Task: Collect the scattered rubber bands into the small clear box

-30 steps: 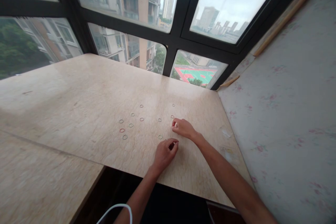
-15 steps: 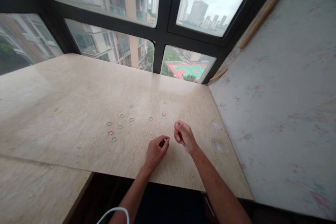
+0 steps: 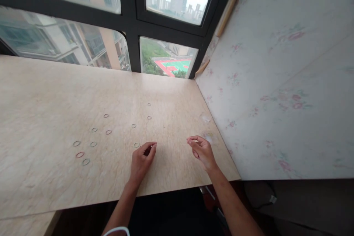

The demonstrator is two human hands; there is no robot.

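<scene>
Our left hand (image 3: 143, 159) and right hand (image 3: 201, 150), fingertips pinched together, beside thin rings (image 3: 136, 145) on the marble-patterned table (image 3: 171, 110).

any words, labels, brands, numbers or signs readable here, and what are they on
No text can be read anywhere in this picture.
Clear plastic packet by the wall: coloured marks, too small and blurred to read.
White tag on the dark cable: too small to tell whether it bears print.
Rings on the marble-patterned surface: no lettering visible.
</scene>
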